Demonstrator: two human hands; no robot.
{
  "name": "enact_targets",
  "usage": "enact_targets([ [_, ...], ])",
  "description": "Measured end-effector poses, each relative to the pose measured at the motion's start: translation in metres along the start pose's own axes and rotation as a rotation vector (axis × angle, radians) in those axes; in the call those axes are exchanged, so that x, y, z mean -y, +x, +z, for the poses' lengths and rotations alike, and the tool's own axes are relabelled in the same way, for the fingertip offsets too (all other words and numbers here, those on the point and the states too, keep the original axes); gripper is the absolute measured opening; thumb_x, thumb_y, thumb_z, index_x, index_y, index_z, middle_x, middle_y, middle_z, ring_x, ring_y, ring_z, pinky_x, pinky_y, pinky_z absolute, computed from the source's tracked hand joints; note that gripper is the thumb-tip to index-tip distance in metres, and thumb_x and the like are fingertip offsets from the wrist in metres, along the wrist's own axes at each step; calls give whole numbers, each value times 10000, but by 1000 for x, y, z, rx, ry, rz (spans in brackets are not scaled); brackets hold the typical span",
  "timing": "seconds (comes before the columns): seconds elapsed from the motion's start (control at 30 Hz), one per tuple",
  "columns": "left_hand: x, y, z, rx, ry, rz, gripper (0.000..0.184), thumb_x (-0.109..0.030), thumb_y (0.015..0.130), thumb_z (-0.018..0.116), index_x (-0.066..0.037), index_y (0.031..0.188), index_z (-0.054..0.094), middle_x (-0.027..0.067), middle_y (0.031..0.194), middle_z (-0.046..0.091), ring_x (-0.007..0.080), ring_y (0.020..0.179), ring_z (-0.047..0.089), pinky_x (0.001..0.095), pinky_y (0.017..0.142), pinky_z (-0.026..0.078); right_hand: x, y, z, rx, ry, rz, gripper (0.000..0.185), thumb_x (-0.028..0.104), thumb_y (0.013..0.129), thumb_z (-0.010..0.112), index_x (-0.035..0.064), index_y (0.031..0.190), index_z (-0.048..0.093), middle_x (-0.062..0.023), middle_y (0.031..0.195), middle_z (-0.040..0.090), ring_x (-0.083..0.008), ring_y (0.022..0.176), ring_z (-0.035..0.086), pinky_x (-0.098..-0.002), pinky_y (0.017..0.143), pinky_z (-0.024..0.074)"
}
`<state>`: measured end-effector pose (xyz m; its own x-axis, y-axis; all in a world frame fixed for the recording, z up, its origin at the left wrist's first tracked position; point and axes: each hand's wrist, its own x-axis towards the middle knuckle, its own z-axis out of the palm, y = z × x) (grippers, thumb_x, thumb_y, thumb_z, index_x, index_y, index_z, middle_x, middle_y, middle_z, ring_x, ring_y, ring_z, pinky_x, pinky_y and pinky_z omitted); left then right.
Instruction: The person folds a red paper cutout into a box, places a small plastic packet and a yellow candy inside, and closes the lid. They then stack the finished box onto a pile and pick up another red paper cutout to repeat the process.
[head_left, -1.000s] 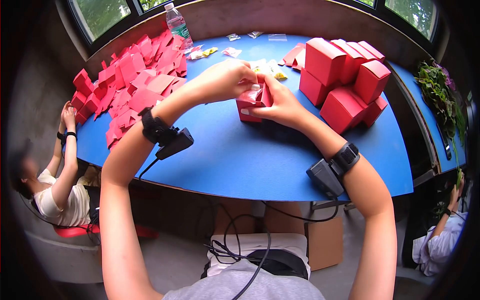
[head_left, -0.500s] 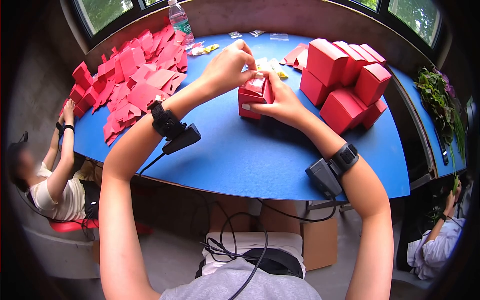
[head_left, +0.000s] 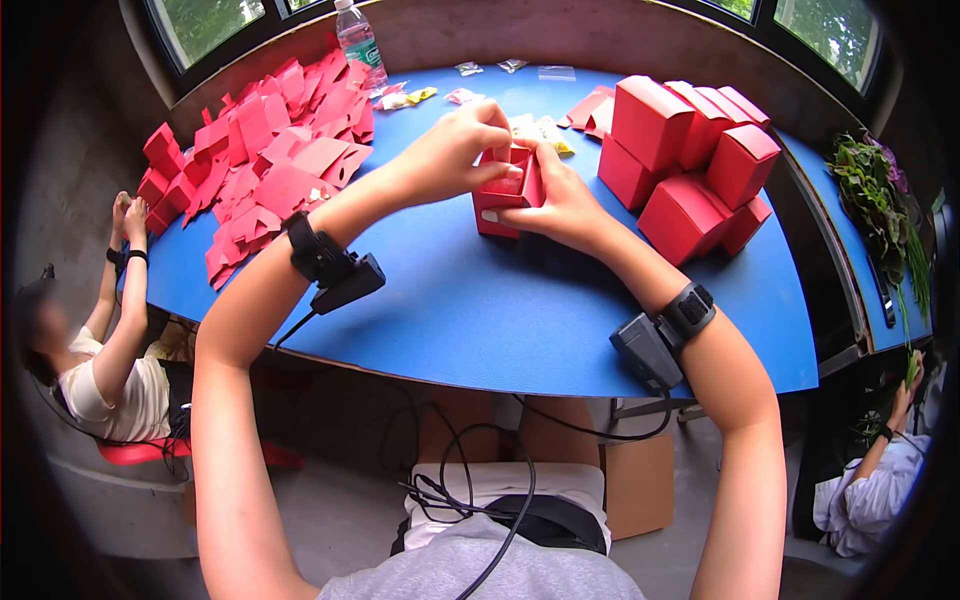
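Many red cardboard pieces heap at the left of the blue table. My left hand, fingers narrowed, bends over the open top of a red box mid-table; whether it grips anything, I cannot tell. My right hand holds that box upright. Stacked boxes stand farther right.

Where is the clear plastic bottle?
In the head view, the bottle stands upper left, near the far edge of the blue table, beside the heap of red cardboard.
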<state>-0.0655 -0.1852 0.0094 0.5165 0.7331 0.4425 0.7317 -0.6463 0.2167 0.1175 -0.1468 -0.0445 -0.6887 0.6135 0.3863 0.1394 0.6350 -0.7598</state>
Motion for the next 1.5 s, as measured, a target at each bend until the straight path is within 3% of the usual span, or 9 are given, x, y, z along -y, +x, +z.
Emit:
enact_targets([
  [0.17,4,12,-11,327,-120,-293,188,-176,693,722,-47,827,693,116,1005,549,254,972,515,349,873,415,0,1,1,-3,-50,-11,901,368,619,776,1,1291,300,-212,1174,502,-297,1073,539,-356,904,451],
  [0.23,-5,18,-7,379,186,-338,206,-179,646,744,-44,792,688,118,992,546,260,969,516,338,841,431,0,1,1,-2,-47,-3,905,371,621,775,1,1294,297,-210,1176,502,-296,1073,538,-356,906,449],
  [0.37,-18,27,-13,111,330,-223,292,-214,608,772,-33,755,596,133,981,531,265,942,522,358,768,455,-1,1,2,13,-10,0,899,378,629,768,-3,1294,298,-211,1192,490,-296,1086,528,-353,917,436],
  [0.5,57,69,-37,3,-15,-365,201,-211,796,661,-97,950,597,137,875,630,230,790,627,339,685,512,-2,1,2,-4,-28,1,882,376,633,766,1,1287,306,-215,1201,481,-304,1097,519,-352,923,428],
  [0.7,126,68,27,205,-65,-128,472,-195,824,615,-157,1273,472,149,1197,546,276,1094,533,363,905,439,-3,1,1,2,-15,-4,868,370,629,763,6,1278,316,-236,1218,457,-316,1099,516,-358,918,427],
  [0.77,106,69,32,390,22,-314,432,-248,828,601,-142,1237,509,163,1197,543,288,1081,537,374,903,435,-3,0,2,-9,-21,-8,869,374,628,760,5,1277,315,-232,1213,460,-317,1101,513,-358,924,422],
  [1.03,105,57,19,232,132,-307,390,-376,805,638,-88,1065,600,172,950,626,286,895,597,380,784,464,-4,1,2,-1,-35,-22,846,325,652,767,53,1298,294,-183,1187,483,-269,1099,513,-351,927,425],
  [1.27,69,31,-44,173,-230,-218,265,-188,853,619,-7,1035,553,85,898,605,132,841,576,284,762,460,-4,1,3,-8,-36,-33,817,339,645,764,37,1267,329,-193,1179,480,-285,1083,516,-353,912,433],
  [1.5,-12,15,-65,253,119,38,183,16,752,599,-58,913,646,107,802,614,257,761,619,329,705,493,1,-1,1,13,14,-42,808,349,640,767,15,1247,351,-208,1176,482,-295,1076,522,-358,905,437],
])
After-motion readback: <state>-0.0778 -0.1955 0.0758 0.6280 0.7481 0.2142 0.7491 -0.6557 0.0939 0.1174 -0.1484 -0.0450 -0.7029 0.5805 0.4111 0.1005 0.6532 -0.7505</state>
